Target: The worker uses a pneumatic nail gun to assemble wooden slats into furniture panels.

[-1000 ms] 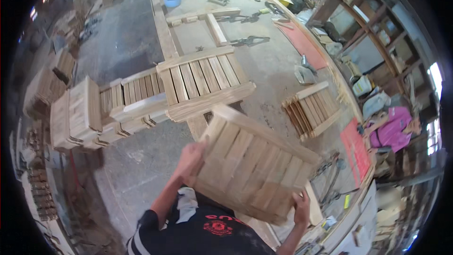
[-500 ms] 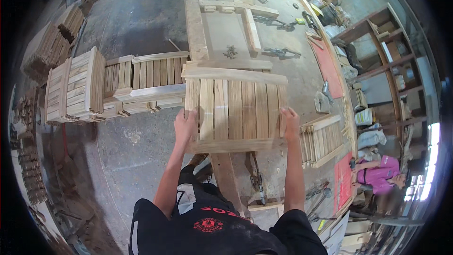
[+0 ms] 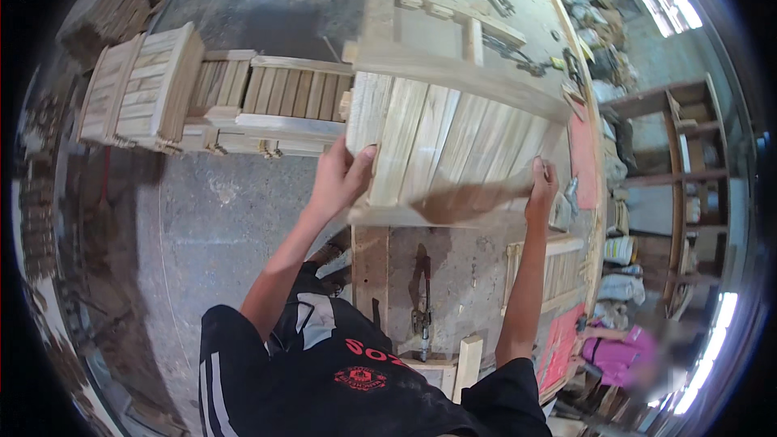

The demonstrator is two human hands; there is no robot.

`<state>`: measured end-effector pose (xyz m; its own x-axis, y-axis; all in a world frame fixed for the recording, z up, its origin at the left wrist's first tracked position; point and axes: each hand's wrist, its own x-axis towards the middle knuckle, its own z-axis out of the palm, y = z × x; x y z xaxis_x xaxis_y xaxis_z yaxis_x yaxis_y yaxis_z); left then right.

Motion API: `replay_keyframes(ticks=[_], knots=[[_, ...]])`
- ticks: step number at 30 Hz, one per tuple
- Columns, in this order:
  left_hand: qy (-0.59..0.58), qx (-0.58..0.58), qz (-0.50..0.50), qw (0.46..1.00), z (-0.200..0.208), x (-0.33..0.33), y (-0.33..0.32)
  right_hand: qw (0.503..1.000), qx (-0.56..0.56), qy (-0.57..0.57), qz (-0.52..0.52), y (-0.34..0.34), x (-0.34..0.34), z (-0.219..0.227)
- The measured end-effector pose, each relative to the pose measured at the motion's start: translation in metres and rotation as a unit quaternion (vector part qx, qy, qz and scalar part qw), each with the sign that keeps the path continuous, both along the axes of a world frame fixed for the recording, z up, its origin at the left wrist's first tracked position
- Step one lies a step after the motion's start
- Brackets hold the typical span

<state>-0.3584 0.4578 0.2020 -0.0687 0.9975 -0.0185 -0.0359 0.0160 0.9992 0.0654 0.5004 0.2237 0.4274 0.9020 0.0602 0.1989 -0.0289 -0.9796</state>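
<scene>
Leftmost, thick slatted wooden panels (image 3: 158,85) stand stacked beside a row of slatted panels (image 3: 295,95) with darker slats, and just right of that row the person's left hand (image 3: 341,176) grips the left end of a pale slatted wooden panel (image 3: 453,133), its thumb on the face. That panel is held out in front of the torso, slightly skewed, its right end blurred where the right hand (image 3: 542,190) closes on it. Farther right come another slatted panel (image 3: 558,271), a co-worker in a pink shirt (image 3: 622,354) and a wooden shelving unit (image 3: 673,194).
</scene>
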Motion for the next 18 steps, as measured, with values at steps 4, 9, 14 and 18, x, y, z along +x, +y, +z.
replay_keyframes(ticks=[4, 9, 14, 18], knots=[[0.270, -0.117, -0.024, 0.955, -0.041, 0.003, 0.007, 0.987, -0.105, -0.121, 0.022, 0.020, 0.020, -0.060], [0.348, -0.154, -0.058, 0.923, -0.083, -0.009, 0.017, 0.967, -0.168, -0.189, -0.010, 0.031, 0.002, -0.092], [0.508, -0.117, -0.150, 0.840, -0.065, -0.036, 0.037, 0.883, -0.133, -0.451, -0.014, 0.007, 0.037, -0.096], [0.536, -0.009, -0.242, 0.809, -0.069, -0.059, -0.036, 0.923, -0.274, -0.255, 0.089, -0.041, 0.032, -0.083]])
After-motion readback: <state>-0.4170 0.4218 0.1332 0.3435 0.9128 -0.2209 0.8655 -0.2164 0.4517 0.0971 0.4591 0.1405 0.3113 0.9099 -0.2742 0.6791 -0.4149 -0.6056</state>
